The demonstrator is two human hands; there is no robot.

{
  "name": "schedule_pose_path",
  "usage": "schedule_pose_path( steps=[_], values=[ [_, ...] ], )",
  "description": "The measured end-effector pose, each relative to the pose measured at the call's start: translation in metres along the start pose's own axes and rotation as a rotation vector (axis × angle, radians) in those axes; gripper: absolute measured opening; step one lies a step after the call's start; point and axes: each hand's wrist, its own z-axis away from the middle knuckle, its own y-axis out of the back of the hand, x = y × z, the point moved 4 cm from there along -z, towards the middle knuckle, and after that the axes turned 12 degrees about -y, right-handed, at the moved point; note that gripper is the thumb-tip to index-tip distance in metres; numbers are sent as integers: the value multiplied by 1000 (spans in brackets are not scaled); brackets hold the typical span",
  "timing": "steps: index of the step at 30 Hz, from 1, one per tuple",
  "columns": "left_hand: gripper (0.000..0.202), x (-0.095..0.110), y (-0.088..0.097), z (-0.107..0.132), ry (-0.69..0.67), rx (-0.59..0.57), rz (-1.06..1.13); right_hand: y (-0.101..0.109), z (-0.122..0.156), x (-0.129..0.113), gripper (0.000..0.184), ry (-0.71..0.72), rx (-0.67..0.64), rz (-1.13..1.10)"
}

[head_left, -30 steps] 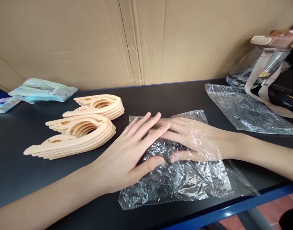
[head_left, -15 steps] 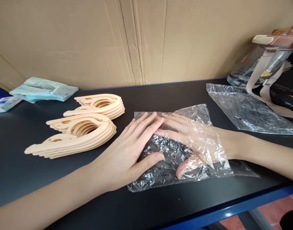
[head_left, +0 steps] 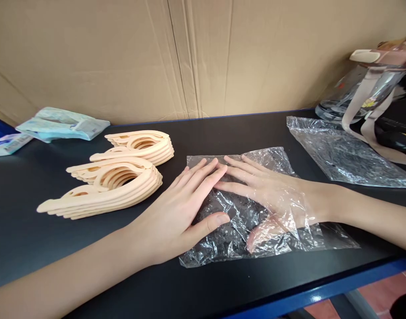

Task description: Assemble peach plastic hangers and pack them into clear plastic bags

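Observation:
A clear, crinkled plastic bag lies on the black table in front of me. My left hand rests flat on the bag's left part, fingers stretched out and thumb apart. My right hand is spread with a layer of the clear film over its back and thumb, so it appears to be inside the bag. The fingertips of both hands meet or nearly meet near the bag's far edge. To the left of my left hand lie stacks of cream plastic pieces that look like folded hangers.
Another clear plastic bag lies at the right. Behind it, a transparent bottle with a strap stands beside a black object. Light-blue soft packs sit at the far left. Cardboard rises along the back; a blue edge borders the table's front.
Both hands stay spread in nearly the same place. The film over my right hand has shifted slightly and its creases differ, with the fingers showing more clearly.

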Motion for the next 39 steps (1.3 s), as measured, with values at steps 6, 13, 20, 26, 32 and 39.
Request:
schedule_pose_path(
  steps=[6,13,20,26,32,39],
  values=[
    [69,1,2,-1,11,-8,-16,4,-3,10,98,-17,13,37],
    [68,0,2,-1,22,11,4,8,0,11,90,10,-12,14],
    [67,1,2,-1,50,-6,-5,70,-2,43,21,-334,298,-375],
    [69,1,4,-2,59,0,15,95,8,84,18,-493,1012,-594],
    [71,3,5,-1,62,9,51,84,-29,49,28,-378,644,-305],
    [72,2,3,-1,57,44,52,65,-109,0,59,49,263,-173]
  ],
)
